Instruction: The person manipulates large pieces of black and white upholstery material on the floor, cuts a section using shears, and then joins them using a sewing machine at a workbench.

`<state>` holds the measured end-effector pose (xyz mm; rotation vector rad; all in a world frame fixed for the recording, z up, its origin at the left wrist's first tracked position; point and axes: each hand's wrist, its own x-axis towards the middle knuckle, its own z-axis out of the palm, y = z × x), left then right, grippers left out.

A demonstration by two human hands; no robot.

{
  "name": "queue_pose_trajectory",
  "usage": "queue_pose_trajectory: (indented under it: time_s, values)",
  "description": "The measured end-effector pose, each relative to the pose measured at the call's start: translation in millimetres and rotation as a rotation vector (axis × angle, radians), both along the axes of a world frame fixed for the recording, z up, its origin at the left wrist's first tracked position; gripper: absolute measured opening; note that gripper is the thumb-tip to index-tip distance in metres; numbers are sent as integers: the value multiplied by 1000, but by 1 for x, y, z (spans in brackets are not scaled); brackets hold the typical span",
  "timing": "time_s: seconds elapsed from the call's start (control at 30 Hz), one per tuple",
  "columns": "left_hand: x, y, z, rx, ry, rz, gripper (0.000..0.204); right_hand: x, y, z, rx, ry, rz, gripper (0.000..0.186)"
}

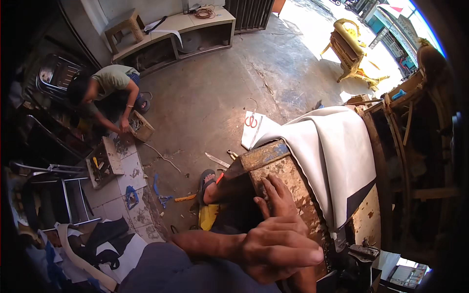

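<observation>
My left hand (276,246) crosses over my right forearm near the lower middle, its fingers bent and closed; what they hold, if anything, is hidden. My right hand (276,198) rests with fingers apart on a worn, flaking wooden bench (266,156). Beside it white sheet material (337,151) with a dark corner drapes over the bench and a dark machine part (361,251). Red-handled scissors (250,122) lie on a white piece at the far end. A knife (215,159) lies on the floor left of the bench, near my sandalled foot (209,190).
A crouching person (105,83) handles a wooden box (143,131) at left, near a second box (110,163) and metal chairs (58,195). A shelf unit (171,29) stands behind, a stripped yellow chair (344,53) by the doorway, a wooden frame (408,146) at right, scraps (112,249) lower left.
</observation>
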<state>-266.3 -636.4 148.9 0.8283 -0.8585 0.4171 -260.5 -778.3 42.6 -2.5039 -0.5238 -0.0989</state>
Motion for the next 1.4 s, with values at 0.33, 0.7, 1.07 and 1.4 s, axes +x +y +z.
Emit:
queue_pose_trajectory:
  time_s: [0.33,0.7,1.07,1.4]
  values:
    - [79,105,-80,241,33,396,27,80,64,-14,-584,79,-187,86]
    - [344,60,-592,1349,971,229,32,126,87,16,-497,349,-303,51]
    - [480,-57,-743,2043,559,-134,37,129,106,-19,-598,150,-608,25]
    - [383,-6,-770,1908,762,157,22,116,75,15,-396,408,-383,42]
